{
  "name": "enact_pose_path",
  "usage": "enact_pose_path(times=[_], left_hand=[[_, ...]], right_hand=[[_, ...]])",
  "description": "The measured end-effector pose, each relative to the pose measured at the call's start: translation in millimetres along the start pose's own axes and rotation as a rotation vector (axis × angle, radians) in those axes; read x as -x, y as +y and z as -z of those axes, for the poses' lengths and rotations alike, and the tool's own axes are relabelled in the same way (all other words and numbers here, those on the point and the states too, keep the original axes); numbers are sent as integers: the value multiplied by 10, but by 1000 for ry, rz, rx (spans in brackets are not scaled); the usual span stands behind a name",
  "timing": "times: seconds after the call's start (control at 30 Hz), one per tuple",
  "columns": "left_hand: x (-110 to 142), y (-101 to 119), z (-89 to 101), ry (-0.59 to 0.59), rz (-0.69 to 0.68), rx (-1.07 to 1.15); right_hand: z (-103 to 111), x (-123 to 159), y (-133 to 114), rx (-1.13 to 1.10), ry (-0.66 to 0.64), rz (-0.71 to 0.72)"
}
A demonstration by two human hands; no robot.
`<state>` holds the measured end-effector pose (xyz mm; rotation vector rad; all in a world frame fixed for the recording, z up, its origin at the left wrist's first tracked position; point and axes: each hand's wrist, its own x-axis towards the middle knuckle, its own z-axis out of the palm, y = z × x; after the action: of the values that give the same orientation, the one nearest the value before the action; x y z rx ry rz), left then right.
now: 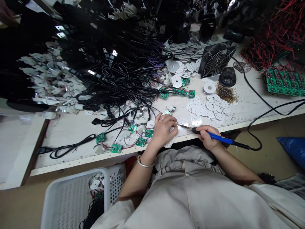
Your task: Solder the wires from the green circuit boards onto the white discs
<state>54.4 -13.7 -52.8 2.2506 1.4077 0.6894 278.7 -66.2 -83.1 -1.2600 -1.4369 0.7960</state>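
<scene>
My right hand (208,136) grips a blue-handled soldering iron (221,139), its tip pointing left toward my other hand. My left hand (165,128) rests at the bench's front edge, thumb and fingers pinched together around something small and whitish that they mostly hide. The iron's tip ends right by those fingertips; whether it touches the piece I cannot tell. Just beyond the left knuckles lies a green circuit board (166,113), partly covered, with a small motor (171,108) beside it. More green boards (141,142) with thin wires lie left of that hand.
Black cables (119,79) and white motor parts (52,73) heap up at left. A fan (217,60), solder spool (209,88), soldering iron stand (227,77) and white plates (215,106) sit to the right. Red-wired boards (284,81) fill the far right. Below stands a basket (71,181).
</scene>
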Motion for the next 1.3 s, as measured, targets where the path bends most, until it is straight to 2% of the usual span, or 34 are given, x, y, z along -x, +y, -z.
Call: enact_pose_path(times=[0.2,0.43,0.8,1.0,1.2,1.3], left_hand=[[-5,-2,5,-11,18,-1],[-4,-5,5,-9,9,13],[-7,10,17,-8,10,-15],[8,-20,0,14,-13,-23],[20,-30,-5,35,-48,-29],[25,-30,-7,31,-57,-36]], right_hand=[[2,-11,-4,24,-24,5],[-52,27,35,-146,109,-58],[-127,28,21,-233,178,-67],[-203,-26,-94,-217,228,62],[-268,-73,-81,-17,271,290],[-259,-78,-66,52,257,342]])
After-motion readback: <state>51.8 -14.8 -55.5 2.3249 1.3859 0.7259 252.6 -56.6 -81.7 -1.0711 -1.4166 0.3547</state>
